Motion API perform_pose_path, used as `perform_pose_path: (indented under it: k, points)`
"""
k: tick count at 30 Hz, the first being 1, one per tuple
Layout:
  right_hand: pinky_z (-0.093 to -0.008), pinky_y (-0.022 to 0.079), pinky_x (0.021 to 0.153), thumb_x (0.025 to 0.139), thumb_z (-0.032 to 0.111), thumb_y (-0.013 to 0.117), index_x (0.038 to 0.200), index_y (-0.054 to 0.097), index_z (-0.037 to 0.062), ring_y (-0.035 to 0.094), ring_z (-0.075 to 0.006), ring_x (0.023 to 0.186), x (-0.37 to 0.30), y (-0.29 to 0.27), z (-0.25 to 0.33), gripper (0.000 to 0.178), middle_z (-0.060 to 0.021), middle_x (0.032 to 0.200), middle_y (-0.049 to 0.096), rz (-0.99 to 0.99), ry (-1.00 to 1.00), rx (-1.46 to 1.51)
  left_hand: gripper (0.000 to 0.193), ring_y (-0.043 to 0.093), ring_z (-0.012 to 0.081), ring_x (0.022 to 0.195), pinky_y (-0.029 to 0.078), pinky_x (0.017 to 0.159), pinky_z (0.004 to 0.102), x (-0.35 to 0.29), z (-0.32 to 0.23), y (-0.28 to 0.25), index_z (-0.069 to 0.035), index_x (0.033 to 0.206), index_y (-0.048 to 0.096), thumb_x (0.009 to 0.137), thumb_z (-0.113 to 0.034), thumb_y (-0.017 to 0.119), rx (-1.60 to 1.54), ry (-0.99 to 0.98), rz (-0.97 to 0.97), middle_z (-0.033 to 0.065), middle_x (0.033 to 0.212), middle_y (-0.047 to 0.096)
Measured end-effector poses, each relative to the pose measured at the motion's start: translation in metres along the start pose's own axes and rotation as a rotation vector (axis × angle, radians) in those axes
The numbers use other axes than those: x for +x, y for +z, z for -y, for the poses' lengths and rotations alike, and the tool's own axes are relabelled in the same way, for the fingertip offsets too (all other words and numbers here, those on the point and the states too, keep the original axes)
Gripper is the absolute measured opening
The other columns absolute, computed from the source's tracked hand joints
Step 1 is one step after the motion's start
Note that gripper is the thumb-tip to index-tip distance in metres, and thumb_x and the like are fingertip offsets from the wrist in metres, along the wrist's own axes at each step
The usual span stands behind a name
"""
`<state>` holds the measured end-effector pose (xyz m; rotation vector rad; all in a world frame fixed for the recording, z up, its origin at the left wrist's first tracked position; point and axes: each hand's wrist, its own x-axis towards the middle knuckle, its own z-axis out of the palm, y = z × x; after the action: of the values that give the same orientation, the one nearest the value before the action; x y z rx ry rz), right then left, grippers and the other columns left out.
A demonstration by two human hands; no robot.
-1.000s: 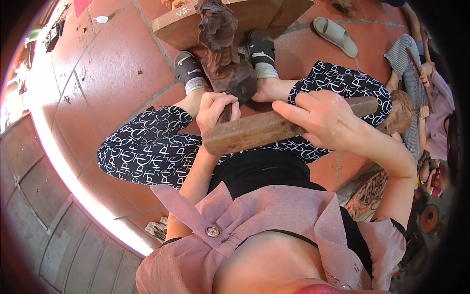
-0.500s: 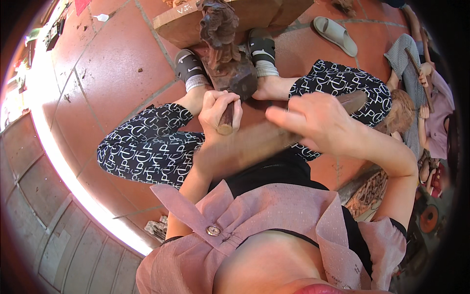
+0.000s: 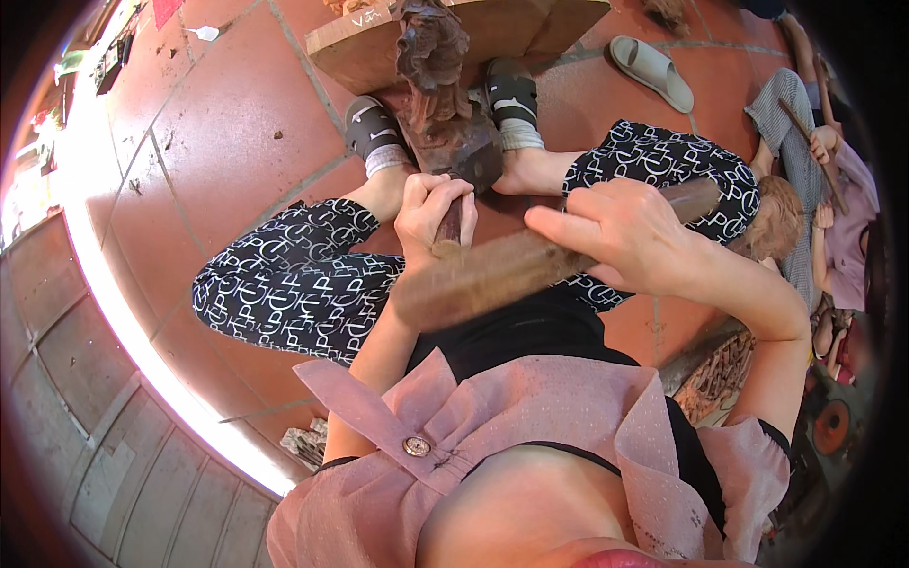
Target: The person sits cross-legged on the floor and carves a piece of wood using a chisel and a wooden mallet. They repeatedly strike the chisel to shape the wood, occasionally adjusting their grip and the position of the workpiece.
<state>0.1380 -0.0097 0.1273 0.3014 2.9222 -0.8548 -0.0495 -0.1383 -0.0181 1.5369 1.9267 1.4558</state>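
Note:
My left hand (image 3: pixel 424 220) is closed around the wooden handle of a chisel (image 3: pixel 451 225). The tool's far end points at the dark base (image 3: pixel 472 156) of a carved wooden figure (image 3: pixel 431 59), and its tip is hidden behind my fingers. In my right hand (image 3: pixel 632 235) is a thick wooden mallet (image 3: pixel 497 281), club-shaped and slightly blurred, lying across my lap area. Its broad end is right by the butt of the chisel; whether they touch I cannot tell. The figure lies between my feet, its base toward me.
A heavy wooden slab (image 3: pixel 530 28) stands behind the figure. One pale slipper (image 3: pixel 651 74) lies on the tiled floor (image 3: pixel 237 123) to the far right. Another person (image 3: pixel 843 208) sits at the right edge holding a stick-like tool. Carved wood (image 3: pixel 710 379) lies by my right elbow.
The mallet, strongly blurred before, now shows more sharply near the chisel's butt. Both hands keep their grips and nearly their places; the whole view has shifted slightly.

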Motion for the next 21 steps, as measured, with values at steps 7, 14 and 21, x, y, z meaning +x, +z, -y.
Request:
perform_pose_path:
  k: [7,14,21]
  points:
    - [-0.0438,0.050,0.060,0.061,0.008,0.077,0.117,0.055,0.0124,0.063,-0.0321,0.071,0.000,-0.001,0.001,0.060,-0.0089,0.078,0.057,0.011,0.062,-0.061,0.018,0.062,0.0254,0.081,0.052,0.071,0.0324,0.000,0.000,0.004,-0.006,0.085,0.068,0.071,0.004,0.073,0.008,0.006,-0.021,0.0104,0.085,0.055]
    - [-0.0414,0.047,0.062,0.058,0.004,0.075,0.114,0.056,0.0116,0.060,-0.0308,0.072,-0.002,0.006,-0.006,0.060,-0.0083,0.078,0.054,0.019,0.140,-0.118,0.021,0.062,0.0253,0.079,0.051,0.070,0.0315,0.001,0.003,-0.001,-0.006,0.087,0.070,0.069,0.004,0.075,0.053,0.033,-0.059,0.0115,0.088,0.057]
    - [-0.0418,0.047,0.063,0.058,0.005,0.075,0.115,0.057,0.0113,0.059,-0.0302,0.071,-0.008,0.006,-0.004,0.061,-0.0075,0.079,0.054,0.023,0.138,-0.028,0.023,0.061,0.0234,0.084,0.050,0.074,0.0311,-0.003,0.000,-0.018,-0.005,0.087,0.070,0.068,0.005,0.076,0.067,-0.009,-0.090,0.0111,0.089,0.058]
